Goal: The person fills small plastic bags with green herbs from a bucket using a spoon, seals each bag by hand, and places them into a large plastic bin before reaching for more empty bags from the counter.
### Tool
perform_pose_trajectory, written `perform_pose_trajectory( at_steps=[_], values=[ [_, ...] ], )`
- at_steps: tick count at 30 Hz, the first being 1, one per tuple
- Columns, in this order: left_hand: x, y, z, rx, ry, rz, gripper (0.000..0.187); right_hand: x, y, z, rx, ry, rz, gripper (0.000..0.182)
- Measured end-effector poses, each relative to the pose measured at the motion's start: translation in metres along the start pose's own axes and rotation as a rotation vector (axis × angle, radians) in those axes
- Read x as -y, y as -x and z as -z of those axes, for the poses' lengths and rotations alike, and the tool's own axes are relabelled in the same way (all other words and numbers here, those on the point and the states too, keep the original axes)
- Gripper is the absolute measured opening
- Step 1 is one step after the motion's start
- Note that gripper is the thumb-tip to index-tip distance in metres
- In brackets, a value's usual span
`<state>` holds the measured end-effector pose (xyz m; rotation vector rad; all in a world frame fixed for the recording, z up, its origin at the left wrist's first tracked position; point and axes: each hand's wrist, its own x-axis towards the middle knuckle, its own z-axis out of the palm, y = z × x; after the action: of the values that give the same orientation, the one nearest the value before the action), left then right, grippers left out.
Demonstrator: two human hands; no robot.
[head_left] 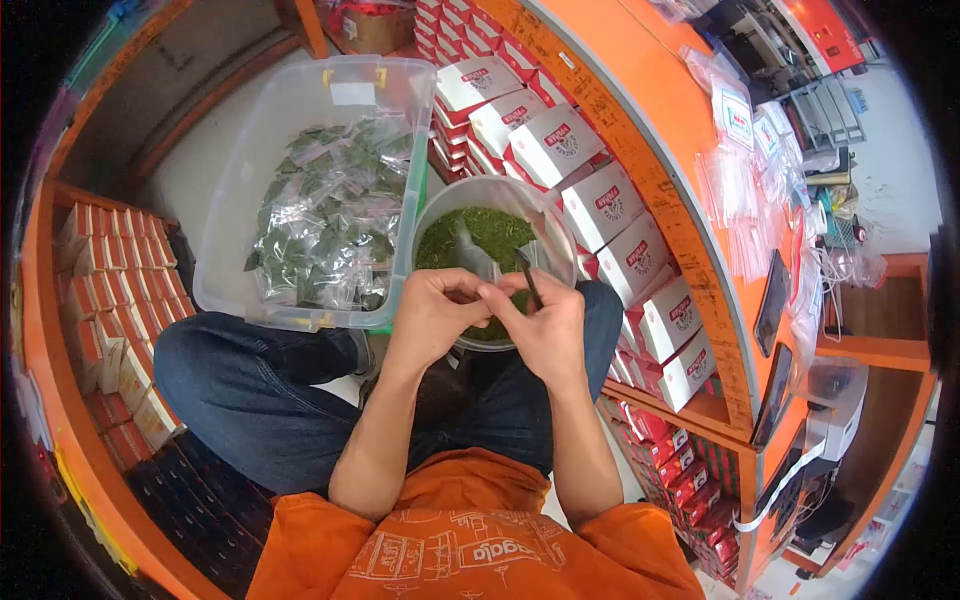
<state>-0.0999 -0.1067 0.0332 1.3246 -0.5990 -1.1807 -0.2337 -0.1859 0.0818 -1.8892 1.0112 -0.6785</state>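
Looking down from the head camera, the view shows a seated person in an orange shirt [470, 545] and blue jeans [250, 385], with both hands meeting at the centre of the frame just above the near rim of a metal bowl [545, 215]. The left hand [432, 315] has its fingers curled narrow and pinched together against the right hand's fingertips; something small sits between them, but it is too hidden to tell what. The right hand [545, 330] is closed around a thin dark tool [529, 280], which sticks up and slightly to the upper left from the fingers, over the bowl. The bowl lies just above centre and holds loose green dried leaf [480, 232], with a pale scoop [470, 255] lying in the heap. Touching the bowl's left side, a clear plastic tub [235, 215] fills the upper left of the frame, and inside it lies a pile of small clear bags of green leaf [330, 215]. To the right of the bowl, rows of red and white boxes [600, 205] run diagonally from the top centre to the lower right, beneath a curved orange counter [640, 90]. On that counter, in the upper right, hang bunches of empty clear bags [735, 185]. More small boxes [105, 290] stand stacked on an orange shelf at the left edge.
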Motion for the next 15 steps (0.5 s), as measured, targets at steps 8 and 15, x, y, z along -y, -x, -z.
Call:
perform_pose_trajectory(
  at_steps=[8, 15],
  values=[
    [-0.018, 0.006, 0.005, 0.122, -0.14, -0.006, 0.011, -0.01, -0.004, 0.022, 0.296, -0.108, -0.186, 0.016],
    [-0.032, 0.009, -0.002, 0.207, -0.318, -0.193, 0.012, -0.005, 0.004, 0.017, 0.137, -0.045, -0.198, 0.015]
  ],
)
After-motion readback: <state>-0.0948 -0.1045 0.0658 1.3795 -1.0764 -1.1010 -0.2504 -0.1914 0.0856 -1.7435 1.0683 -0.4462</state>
